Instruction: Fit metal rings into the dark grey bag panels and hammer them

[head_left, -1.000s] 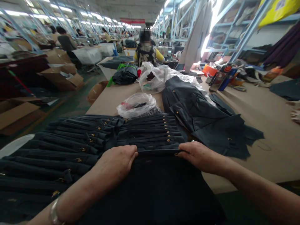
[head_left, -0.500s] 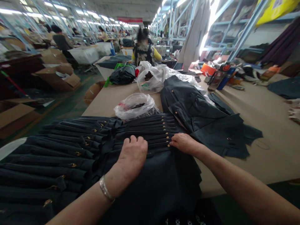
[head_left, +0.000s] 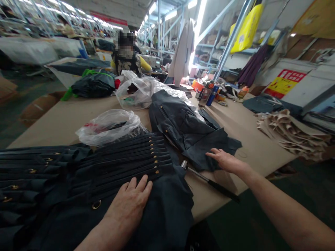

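Note:
My left hand (head_left: 131, 205) lies flat, fingers stretched, on a stack of dark blue-green fabric pieces (head_left: 167, 198). Just beyond its fingertips, the layered edges carry zippers with gold-coloured pulls (head_left: 156, 161) in a row. A gold ring (head_left: 96, 204) shows on the cloth left of that hand. My right hand (head_left: 226, 160) is open and holds nothing, its fingertips over the corner of another dark garment piece (head_left: 193, 129); whether they touch it I cannot tell. Between the hands a hammer (head_left: 209, 181) with a metal head and black grip lies on the table.
More dark zippered pieces (head_left: 23, 174) overlap at left. Behind them sits a clear plastic bag (head_left: 112, 127), with a bigger one (head_left: 136, 92) farther back. Bottles (head_left: 206, 94) and a beige fabric stack (head_left: 290, 134) stand on the right. A co-worker (head_left: 128, 59) sits beyond the table (head_left: 264, 157).
The view has swung right. My left hand has gone from curled to flat on the cloth. My right hand has left the zipper edge and moved right, fingers extended; the hammer now shows.

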Demonstrator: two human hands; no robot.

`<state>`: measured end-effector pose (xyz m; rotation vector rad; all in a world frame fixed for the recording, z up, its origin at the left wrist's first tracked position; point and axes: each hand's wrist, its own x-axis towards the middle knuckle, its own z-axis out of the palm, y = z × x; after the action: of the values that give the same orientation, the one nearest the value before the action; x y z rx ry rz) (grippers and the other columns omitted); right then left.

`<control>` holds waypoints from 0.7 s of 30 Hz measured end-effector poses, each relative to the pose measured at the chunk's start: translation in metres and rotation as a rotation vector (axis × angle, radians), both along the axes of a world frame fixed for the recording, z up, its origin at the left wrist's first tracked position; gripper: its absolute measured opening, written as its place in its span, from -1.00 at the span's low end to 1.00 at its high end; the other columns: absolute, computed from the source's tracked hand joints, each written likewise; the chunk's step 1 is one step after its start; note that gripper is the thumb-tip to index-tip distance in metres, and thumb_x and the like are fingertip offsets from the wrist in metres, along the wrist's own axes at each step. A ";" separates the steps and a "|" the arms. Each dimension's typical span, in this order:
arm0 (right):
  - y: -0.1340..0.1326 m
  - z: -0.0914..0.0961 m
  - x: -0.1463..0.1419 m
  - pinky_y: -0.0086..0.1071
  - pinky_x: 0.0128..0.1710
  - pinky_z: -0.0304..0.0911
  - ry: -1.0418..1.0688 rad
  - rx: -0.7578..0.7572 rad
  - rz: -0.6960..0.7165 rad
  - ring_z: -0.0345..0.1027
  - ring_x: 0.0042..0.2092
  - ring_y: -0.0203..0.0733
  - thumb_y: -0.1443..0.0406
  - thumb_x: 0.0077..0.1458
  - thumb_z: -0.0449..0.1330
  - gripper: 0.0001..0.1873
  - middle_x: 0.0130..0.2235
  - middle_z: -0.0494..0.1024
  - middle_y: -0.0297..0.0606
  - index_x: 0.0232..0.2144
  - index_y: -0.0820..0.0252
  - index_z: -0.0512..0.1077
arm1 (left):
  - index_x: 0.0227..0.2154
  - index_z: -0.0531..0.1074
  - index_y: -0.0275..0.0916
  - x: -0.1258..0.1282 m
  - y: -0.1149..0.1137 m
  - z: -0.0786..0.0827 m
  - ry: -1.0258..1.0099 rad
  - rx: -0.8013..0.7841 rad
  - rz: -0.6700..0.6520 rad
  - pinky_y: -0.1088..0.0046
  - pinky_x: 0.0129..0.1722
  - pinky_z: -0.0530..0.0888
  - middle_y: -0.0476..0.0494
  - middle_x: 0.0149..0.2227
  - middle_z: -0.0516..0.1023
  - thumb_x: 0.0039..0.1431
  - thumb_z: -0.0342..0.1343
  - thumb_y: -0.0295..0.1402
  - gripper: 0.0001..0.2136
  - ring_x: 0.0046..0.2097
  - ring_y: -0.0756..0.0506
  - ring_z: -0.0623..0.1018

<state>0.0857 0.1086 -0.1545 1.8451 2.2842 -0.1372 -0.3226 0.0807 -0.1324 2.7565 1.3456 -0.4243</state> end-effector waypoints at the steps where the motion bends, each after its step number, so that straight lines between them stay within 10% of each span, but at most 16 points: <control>1: -0.002 -0.005 0.012 -0.36 -0.11 0.21 -0.017 -0.009 0.027 0.26 -0.05 -0.15 0.61 -0.12 -0.03 -0.26 0.07 0.31 -0.18 0.10 -0.01 0.26 | 0.13 0.27 -0.19 0.000 0.000 -0.001 -0.002 0.007 -0.001 0.10 0.00 0.34 -0.26 0.20 0.24 0.02 -0.17 -0.66 -0.42 0.11 -0.34 0.33; 7: 0.006 -0.008 0.020 -0.41 -0.17 0.25 -0.049 -0.020 0.206 0.35 -0.18 -0.23 0.43 0.13 -0.02 -0.70 -0.16 0.46 -0.16 -0.15 0.17 0.43 | 0.13 0.26 -0.19 0.001 -0.001 -0.006 -0.010 0.033 -0.003 0.11 -0.01 0.35 -0.25 0.20 0.23 0.02 -0.19 -0.67 -0.41 0.10 -0.32 0.35; 21: -0.005 -0.002 0.009 -0.33 -0.26 0.27 -0.235 -0.083 0.293 0.40 -0.22 -0.11 0.48 0.07 0.00 -0.76 -0.22 0.45 -0.03 -0.21 0.35 0.38 | 0.13 0.27 -0.18 0.003 -0.003 0.001 -0.015 0.008 0.039 0.11 0.03 0.33 -0.23 0.20 0.24 0.03 -0.21 -0.68 -0.41 0.12 -0.31 0.34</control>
<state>0.0949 0.1036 -0.1565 1.3867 2.3102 0.0285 -0.3195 0.0780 -0.1317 2.7295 1.3977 -0.3963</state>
